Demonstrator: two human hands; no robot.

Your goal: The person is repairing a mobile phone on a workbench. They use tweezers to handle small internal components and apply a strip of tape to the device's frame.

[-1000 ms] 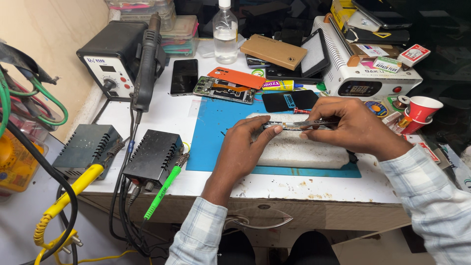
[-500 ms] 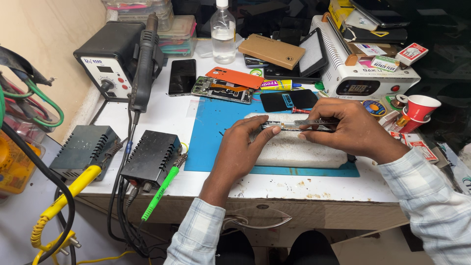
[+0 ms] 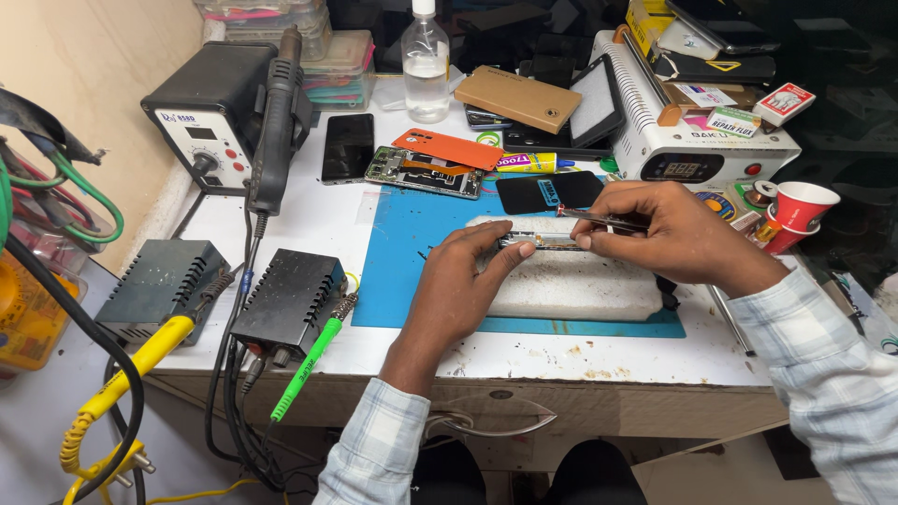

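Even, bright light fell on the white bench from above, casting only soft, short shadows beneath the hands. The blue mat and the clear bottle carried faint glare. The far right corner sat in darkness — detail lost there — while straight edges bowed slightly near the frame's borders. Focus held sharp throughout.

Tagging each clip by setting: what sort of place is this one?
Most likely a phone repair bench. A hot-air rework station stands at the back, an opened phone lies by the blue work mat, and both hands work on a thin part with tweezers.
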